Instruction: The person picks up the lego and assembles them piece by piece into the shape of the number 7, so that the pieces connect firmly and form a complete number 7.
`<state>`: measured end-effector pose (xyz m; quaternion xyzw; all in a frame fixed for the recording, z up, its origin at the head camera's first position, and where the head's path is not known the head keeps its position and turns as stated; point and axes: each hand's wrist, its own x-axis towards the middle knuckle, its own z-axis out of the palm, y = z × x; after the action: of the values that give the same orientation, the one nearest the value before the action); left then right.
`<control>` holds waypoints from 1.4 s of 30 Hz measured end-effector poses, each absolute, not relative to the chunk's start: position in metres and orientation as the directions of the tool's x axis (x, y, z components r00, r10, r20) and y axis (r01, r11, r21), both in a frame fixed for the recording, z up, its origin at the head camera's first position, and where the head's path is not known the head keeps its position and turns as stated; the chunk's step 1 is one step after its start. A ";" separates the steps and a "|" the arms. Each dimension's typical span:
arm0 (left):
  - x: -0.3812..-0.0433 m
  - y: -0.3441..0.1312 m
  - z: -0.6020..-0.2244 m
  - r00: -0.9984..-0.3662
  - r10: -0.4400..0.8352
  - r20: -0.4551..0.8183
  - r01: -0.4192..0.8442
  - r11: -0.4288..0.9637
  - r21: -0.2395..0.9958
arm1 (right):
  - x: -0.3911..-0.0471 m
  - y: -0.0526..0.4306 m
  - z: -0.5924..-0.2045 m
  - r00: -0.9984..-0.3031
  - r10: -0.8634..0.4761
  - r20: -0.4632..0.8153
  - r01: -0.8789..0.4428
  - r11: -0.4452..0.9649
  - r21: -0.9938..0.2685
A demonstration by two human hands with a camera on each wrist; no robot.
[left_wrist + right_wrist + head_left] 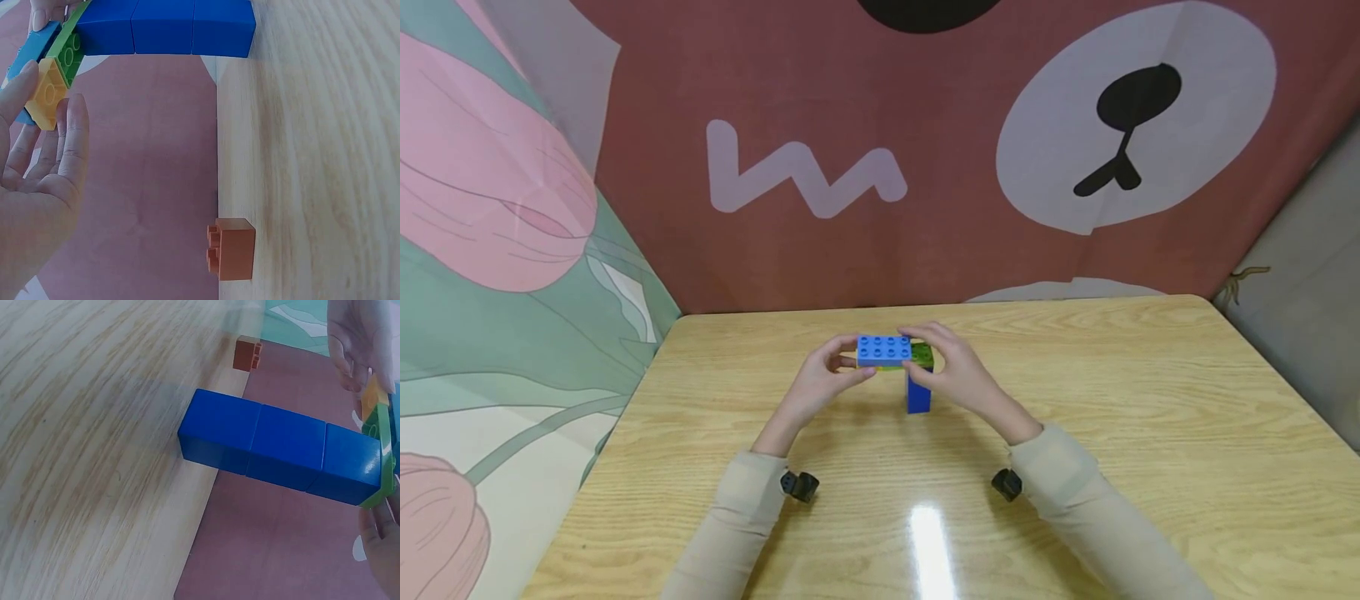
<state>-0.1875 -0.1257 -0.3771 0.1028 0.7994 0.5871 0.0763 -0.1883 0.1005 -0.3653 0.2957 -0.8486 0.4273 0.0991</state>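
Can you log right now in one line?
left hand: grips light-blue brick | right hand: likewise | below: yellow brick, green brick | under green: dark-blue stack | apart: orange brick

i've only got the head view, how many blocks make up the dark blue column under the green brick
Observer: Three dark blue blocks, stacked end to end; the right wrist view shows the two seams between them.
Operator: ok and what's the underside of the yellow brick like
Observer: Open and hollow, facing the table; the left wrist view shows it next to the green brick.
Operator: anything else on the table that i can't see
Observer: Yes, an orange-brown brick stands there with its studs up, apart from the dark blue blocks and on the person's left of them.
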 end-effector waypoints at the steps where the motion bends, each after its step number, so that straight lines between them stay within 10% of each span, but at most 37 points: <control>1: -0.188 -0.126 -0.377 -0.967 0.255 -0.002 0.074 0.289 0.955 | -0.188 0.100 -0.366 -0.799 -0.420 0.429 -0.596 0.464 -0.655; 5: -0.188 -0.127 -0.378 -0.965 0.262 -0.008 0.069 0.283 0.957 | -0.188 0.099 -0.367 -0.691 -0.462 0.556 -0.721 0.499 -0.481; 11: -0.188 -0.128 -0.379 -0.958 0.286 0.008 0.091 0.276 0.957 | -0.192 0.092 -0.373 -0.246 -0.630 0.737 -0.815 0.545 0.194; 15: -0.187 -0.129 -0.377 -0.954 0.300 0.009 0.095 0.274 0.957 | -0.191 0.088 -0.377 -0.106 -0.691 0.715 -0.729 0.543 0.417; 27: -0.187 -0.129 -0.376 -0.954 0.300 0.004 0.100 0.304 0.947 | -0.194 0.081 -0.385 -0.181 -0.687 0.703 -0.704 0.590 0.395; 42: -0.185 -0.125 -0.376 -0.960 0.278 0.018 0.106 0.303 0.947 | -0.202 0.079 -0.394 -0.072 -0.646 0.760 -0.646 0.611 0.457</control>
<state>-0.1848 -0.1252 -0.3758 0.1196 0.8036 0.5782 0.0746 -0.2020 0.0792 -0.3940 0.4411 -0.7322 0.0003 0.5190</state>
